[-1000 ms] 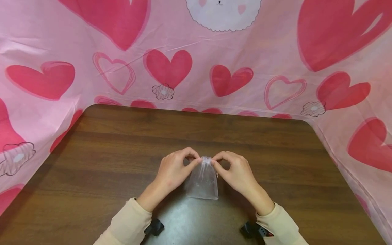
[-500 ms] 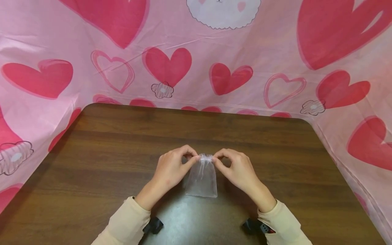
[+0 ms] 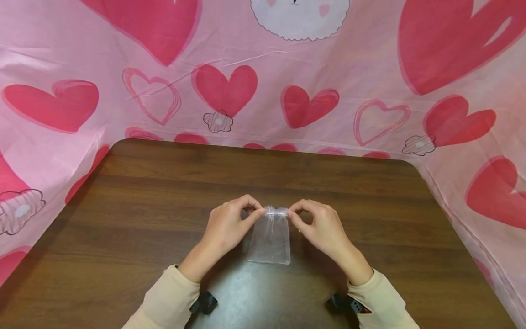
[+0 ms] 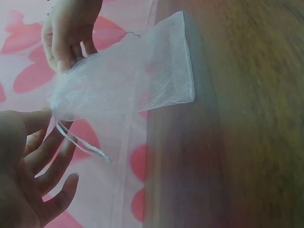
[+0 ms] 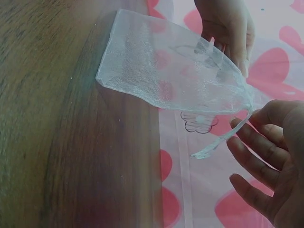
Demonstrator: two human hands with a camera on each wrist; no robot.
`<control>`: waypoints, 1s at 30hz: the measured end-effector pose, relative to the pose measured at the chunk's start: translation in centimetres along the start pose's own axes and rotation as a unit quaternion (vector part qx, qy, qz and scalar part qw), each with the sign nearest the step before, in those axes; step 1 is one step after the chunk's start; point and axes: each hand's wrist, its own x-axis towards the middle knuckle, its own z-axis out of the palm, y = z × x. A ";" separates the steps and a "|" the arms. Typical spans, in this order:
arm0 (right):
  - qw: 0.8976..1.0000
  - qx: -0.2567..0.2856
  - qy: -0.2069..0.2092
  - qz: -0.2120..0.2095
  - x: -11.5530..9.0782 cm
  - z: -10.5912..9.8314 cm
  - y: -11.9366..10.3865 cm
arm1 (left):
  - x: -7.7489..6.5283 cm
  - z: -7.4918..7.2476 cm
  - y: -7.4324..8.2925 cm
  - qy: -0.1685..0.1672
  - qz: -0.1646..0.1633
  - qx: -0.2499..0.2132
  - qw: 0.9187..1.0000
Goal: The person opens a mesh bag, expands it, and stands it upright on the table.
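A small sheer white drawstring bag [image 3: 270,240] hangs by its gathered neck between my two hands in the head view. My left hand [image 3: 228,224] pinches the left side of the neck between thumb and forefinger. On the opposite side, my right hand [image 3: 320,226] pinches the neck the same way. The left wrist view shows a white drawstring [image 4: 85,145] dangling from the neck beside the left hand. Another drawstring end [image 5: 218,140] hangs beside the right hand in the right wrist view. Nothing shows through the bag's thin mesh except the background.
Below the hands spreads a dark brown wooden table [image 3: 164,192] with rounded far corners. A pink cloth [image 3: 263,55] printed with red hearts stands around its back and sides. Black wrist cameras [image 3: 204,303] sit under both sleeves.
Both hands have moved slightly apart, and the bag's gathered neck has spread wider between them. The bag's body stays in nearly the same place.
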 end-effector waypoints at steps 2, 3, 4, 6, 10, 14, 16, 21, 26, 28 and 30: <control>1.000 0.000 0.000 0.001 0.0 -0.1 0.0 | 0.0 -0.1 0.0 0.000 -0.001 0.001 1.000; 1.000 0.001 0.000 0.002 0.0 -0.1 0.0 | 0.0 -0.1 -0.1 0.001 -0.002 0.002 1.000; 1.000 0.001 -0.001 0.003 0.0 -0.1 0.0 | 0.0 -0.2 -0.1 0.002 -0.002 0.004 1.000; 1.000 0.000 0.000 0.002 0.0 -0.2 0.0 | 0.0 -0.3 -0.2 0.003 -0.006 0.004 1.000; 1.000 -0.003 0.003 -0.001 0.0 -0.5 0.2 | 0.0 -0.6 -0.4 0.005 -0.013 0.008 1.000; 1.000 -0.007 0.005 -0.010 -0.1 -0.7 0.4 | 0.0 -0.8 -0.5 0.005 -0.013 0.009 1.000; 1.000 -0.009 0.002 -0.014 -0.1 -0.8 0.4 | 0.0 -0.9 -0.6 0.003 -0.011 0.008 1.000; 1.000 -0.013 -0.008 -0.022 -0.1 -1.1 0.6 | 0.1 -1.1 -0.6 -0.005 -0.008 0.014 1.000; 0.999 -0.019 -0.021 -0.027 0.0 -1.4 0.7 | 0.2 -1.3 -0.6 -0.013 0.002 0.023 1.000; 0.999 -0.024 -0.025 -0.032 0.1 -1.5 0.7 | 0.3 -1.3 -0.6 -0.015 0.006 0.023 1.000; 0.999 -0.025 -0.029 -0.036 0.2 -1.6 0.8 | 0.4 -1.4 -0.6 -0.017 0.012 0.025 0.999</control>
